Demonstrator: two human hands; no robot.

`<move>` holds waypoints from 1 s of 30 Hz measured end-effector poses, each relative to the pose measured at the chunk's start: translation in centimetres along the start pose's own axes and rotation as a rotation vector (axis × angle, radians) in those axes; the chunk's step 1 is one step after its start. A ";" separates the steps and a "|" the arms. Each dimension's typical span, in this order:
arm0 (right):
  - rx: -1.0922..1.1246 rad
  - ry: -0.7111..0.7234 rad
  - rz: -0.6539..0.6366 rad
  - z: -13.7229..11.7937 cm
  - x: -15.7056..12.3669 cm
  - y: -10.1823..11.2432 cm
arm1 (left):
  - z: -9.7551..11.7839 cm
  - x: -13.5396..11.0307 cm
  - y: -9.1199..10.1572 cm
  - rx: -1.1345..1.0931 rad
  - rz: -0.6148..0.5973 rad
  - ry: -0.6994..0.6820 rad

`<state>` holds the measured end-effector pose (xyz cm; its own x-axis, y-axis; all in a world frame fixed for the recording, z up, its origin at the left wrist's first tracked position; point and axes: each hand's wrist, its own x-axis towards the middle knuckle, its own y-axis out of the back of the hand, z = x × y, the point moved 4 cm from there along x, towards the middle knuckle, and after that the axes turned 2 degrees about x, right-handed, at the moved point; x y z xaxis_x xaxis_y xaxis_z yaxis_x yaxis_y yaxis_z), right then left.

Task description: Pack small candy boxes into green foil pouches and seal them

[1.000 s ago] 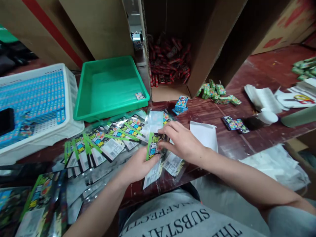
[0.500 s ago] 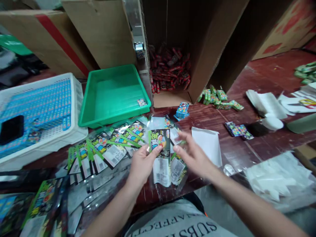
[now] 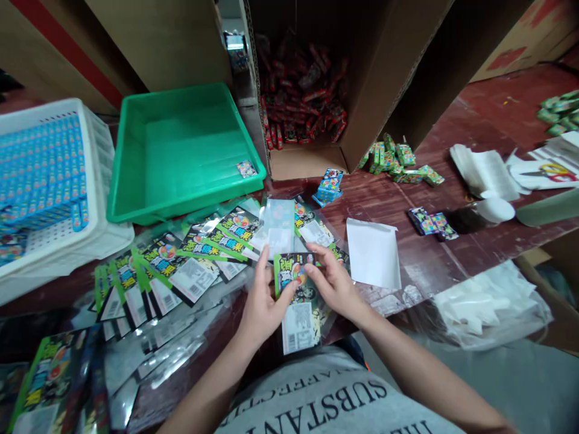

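Observation:
My left hand (image 3: pixel 266 298) grips the left edge of a printed plastic pouch (image 3: pixel 298 313), its thumb lying across the front. The pouch is black and green with a pale barcode panel at the bottom. My right hand (image 3: pixel 335 280) closes on the pouch's upper right edge, thumb in front. Just beyond it lie a clear-topped pouch (image 3: pixel 279 220) and another printed pouch (image 3: pixel 312 226). To the left, a fanned row of similar pouches (image 3: pixel 163 262) covers the table. A short stack of small blue boxes (image 3: pixel 329 185) stands past the pouches.
A green tray (image 3: pixel 181 208) holds one small packet; left of it is a white basket (image 3: pixel 97 150) of blue boxes. An upright carton (image 3: pixel 375 90) contains red packets (image 3: pixel 303 102). Green boxes (image 3: pixel 402 160), white paper (image 3: pixel 373 253), scissors (image 3: pixel 552 173) and a plastic bag (image 3: pixel 488 301) lie right.
My right hand has come in from the right and taken hold of the pouch's edge. The pouch sits slightly lower in view, and the camera has shifted.

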<state>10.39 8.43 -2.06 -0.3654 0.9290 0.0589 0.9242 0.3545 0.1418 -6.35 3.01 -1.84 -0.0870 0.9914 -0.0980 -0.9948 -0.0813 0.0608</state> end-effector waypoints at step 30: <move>-1.054 0.154 -0.188 -2.6 21.7 12.8 | 10.2 34.1 13.3 1.425 -0.144 -0.035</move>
<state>13.96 32.85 3.62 -0.5695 0.8197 0.0611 0.3187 0.1517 0.9356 -22.04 36.82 5.75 0.0306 0.9856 -0.1663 -0.0930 0.1685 0.9813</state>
